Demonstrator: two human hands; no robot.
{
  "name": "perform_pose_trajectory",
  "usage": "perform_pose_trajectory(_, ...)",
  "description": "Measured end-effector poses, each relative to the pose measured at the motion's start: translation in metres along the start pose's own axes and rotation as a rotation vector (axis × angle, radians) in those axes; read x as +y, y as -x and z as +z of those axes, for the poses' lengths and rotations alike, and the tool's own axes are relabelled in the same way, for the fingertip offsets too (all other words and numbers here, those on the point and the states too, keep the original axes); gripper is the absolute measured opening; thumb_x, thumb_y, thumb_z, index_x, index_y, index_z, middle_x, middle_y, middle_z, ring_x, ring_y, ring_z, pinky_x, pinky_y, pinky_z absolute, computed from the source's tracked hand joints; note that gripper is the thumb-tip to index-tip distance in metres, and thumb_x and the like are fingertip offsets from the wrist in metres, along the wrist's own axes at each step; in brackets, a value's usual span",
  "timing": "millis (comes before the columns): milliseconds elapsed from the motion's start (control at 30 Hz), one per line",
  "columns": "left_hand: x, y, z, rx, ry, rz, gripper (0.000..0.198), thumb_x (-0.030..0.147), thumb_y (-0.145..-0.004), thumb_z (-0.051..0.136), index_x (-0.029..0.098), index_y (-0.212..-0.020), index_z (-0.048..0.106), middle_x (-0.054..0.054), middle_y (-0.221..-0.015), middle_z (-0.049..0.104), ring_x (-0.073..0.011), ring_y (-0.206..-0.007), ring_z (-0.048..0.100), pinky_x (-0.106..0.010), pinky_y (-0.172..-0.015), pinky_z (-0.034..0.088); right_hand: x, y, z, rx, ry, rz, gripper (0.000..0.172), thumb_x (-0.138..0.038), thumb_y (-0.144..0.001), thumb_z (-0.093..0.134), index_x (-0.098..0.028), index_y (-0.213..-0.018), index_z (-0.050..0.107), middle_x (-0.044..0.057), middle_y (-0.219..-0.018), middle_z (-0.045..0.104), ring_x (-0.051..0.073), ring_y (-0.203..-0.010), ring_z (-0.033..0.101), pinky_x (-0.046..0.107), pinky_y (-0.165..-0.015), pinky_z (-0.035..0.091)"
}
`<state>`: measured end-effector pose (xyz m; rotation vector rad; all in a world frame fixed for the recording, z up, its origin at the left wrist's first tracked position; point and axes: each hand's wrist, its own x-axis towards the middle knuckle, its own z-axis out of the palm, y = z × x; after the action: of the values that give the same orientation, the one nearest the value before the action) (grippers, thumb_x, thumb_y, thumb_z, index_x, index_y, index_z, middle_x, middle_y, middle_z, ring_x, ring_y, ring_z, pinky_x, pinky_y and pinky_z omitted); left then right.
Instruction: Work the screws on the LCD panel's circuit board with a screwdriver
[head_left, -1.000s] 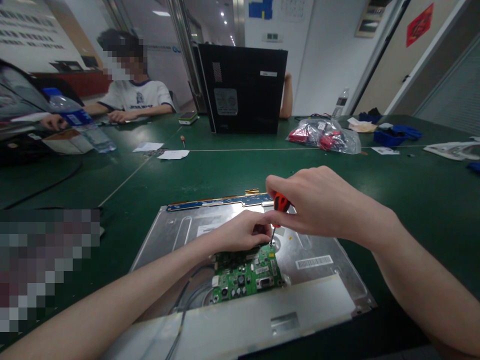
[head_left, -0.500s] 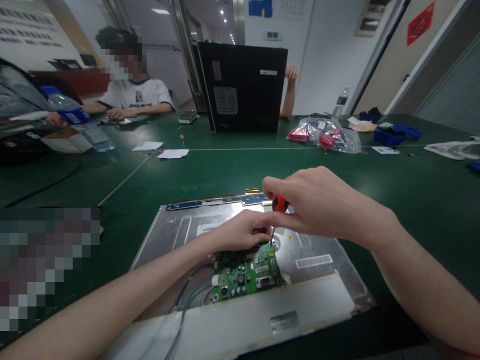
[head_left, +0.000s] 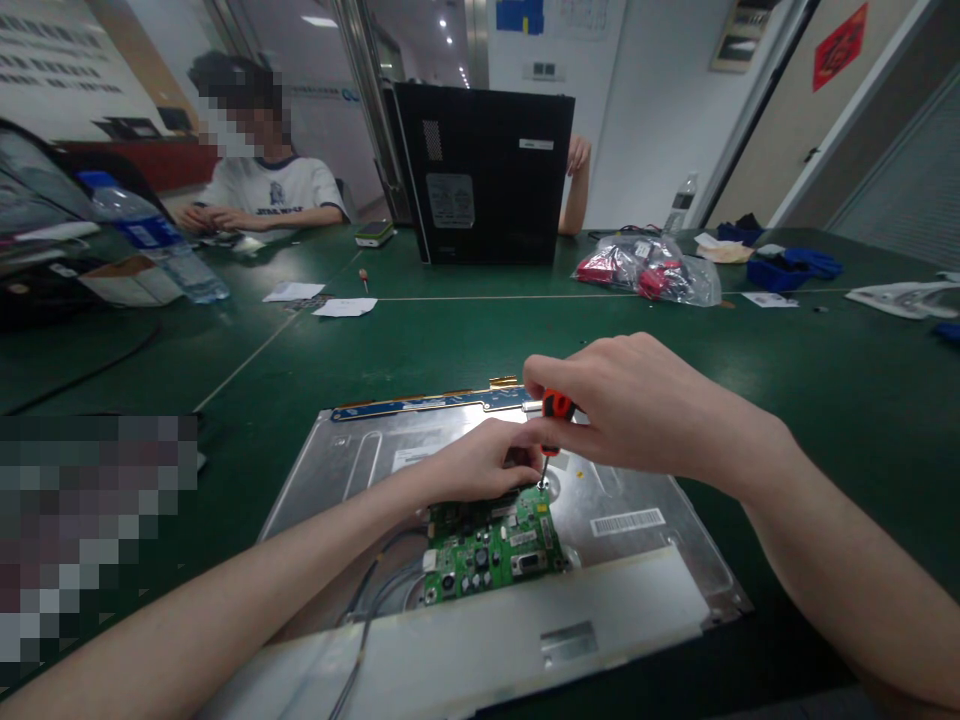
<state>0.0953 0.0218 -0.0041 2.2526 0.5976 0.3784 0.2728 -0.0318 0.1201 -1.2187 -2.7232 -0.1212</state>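
A screwdriver with a red and black handle stands almost upright in my right hand, gripped between thumb and fingers. Its tip meets the top right corner of a green circuit board, at a screw spot. My left hand rests over the board's upper edge, thumb and fingers drawn together beside the screwdriver's shaft; what they pinch, if anything, is hidden. Beneath the board lies a silver metal display panel, with a blue circuit strip along its far edge. Grey cables run from the board's left side.
Across the green table stands a black computer case, with a person's hand behind it. Another person sits at the far left. A water bottle, paper slips, a plastic bag and blue gloves lie about.
The screwdriver handle has turned slightly in my right hand, showing more of its red and black grip. My left hand stays in place. The seated person's hands have come together.
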Motion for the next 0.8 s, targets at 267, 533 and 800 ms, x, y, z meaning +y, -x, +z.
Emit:
perform_pose_trajectory(267,-0.0019,0.0001,0.0006,-0.005,-0.020,0.008,0.007,0.014,-0.077,0.058,0.015,-0.071,0.061,0.000,-0.067,0.062,-0.0136,-0.063,0.056,-0.022,-0.059,0.041,-0.0012,0.0016,-0.0010,0.001,-0.036,-0.021,0.021,-0.038,-0.087,0.052,-0.019,-0.095,0.051,0.000,-0.073,0.062,0.011,-0.055,0.045,0.025,-0.050,0.021)
perform_pose_trajectory(533,0.0021,0.0005,-0.0002,0.009,-0.045,-0.028,0.004,0.011,-0.074,0.061,0.015,-0.073,0.062,0.000,-0.071,0.065,-0.0142,-0.066,0.058,-0.022,-0.063,0.042,0.0012,0.0010,-0.0004,0.008,-0.023,-0.002,0.016,-0.035,-0.090,0.047,-0.020,-0.089,0.053,-0.002,-0.065,0.058,0.010,-0.051,0.041,0.025,-0.050,0.020)
perform_pose_trajectory(800,-0.0022,0.0001,0.0005,-0.015,-0.029,0.015,0.005,0.011,-0.076,0.059,0.015,-0.075,0.062,0.001,-0.068,0.063,-0.0139,-0.065,0.058,-0.022,-0.062,0.042,-0.0003,0.0011,-0.0022,-0.018,-0.017,0.005,0.025,-0.044,-0.088,0.050,-0.020,-0.089,0.053,-0.001,-0.067,0.060,0.011,-0.053,0.044,0.026,-0.051,0.022)
